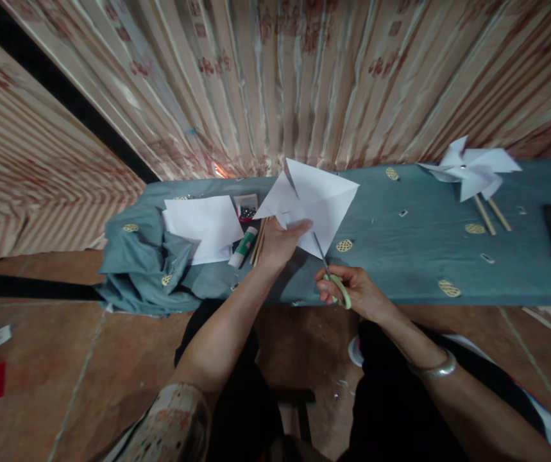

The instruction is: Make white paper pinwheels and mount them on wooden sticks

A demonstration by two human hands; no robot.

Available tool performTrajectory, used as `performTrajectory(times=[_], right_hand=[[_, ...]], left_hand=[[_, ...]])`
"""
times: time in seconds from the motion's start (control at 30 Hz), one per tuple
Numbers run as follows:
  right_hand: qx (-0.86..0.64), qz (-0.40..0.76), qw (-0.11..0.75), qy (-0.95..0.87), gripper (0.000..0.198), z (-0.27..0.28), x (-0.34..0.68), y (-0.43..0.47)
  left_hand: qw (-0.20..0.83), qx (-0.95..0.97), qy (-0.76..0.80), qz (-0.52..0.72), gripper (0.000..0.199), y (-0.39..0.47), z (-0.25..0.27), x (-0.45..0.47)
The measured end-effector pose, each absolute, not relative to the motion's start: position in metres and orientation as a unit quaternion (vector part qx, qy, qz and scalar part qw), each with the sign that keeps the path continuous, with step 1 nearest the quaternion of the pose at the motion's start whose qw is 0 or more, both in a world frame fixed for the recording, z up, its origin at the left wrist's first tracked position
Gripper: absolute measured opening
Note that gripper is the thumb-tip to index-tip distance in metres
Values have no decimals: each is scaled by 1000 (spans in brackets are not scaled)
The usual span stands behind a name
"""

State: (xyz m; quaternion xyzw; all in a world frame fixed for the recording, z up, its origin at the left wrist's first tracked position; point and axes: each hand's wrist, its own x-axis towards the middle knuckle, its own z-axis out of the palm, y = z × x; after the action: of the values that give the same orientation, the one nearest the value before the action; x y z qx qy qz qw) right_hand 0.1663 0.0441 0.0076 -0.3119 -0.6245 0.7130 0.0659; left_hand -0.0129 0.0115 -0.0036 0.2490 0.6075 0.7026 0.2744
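Patterned sleeve [174, 420] below white paper [326, 196] pinched in left hand [279, 244], thumb [303, 226] atop, scissors [342, 292] gripped in right hand [359, 289].

Pale sleeve [176, 417] with dark speckles, silver cuff bangle [441, 367], black trousers [241, 410]

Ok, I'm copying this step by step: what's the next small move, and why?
Probably snip inward with the scissors: the right hand has them at the near corner of the paper, the left hand holds it, and another corner is already slit.
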Motion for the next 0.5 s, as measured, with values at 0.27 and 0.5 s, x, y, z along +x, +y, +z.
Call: performTrajectory(times=[0.27, 0.5], right_hand=[[-309, 712, 64, -627, 44, 3, 168, 46], [-313, 711, 66, -626, 44, 4, 168, 45]], left_hand=[[277, 273, 578, 717, 38, 12, -1, -11], [275, 270, 578, 719, 35, 11, 0, -10]])
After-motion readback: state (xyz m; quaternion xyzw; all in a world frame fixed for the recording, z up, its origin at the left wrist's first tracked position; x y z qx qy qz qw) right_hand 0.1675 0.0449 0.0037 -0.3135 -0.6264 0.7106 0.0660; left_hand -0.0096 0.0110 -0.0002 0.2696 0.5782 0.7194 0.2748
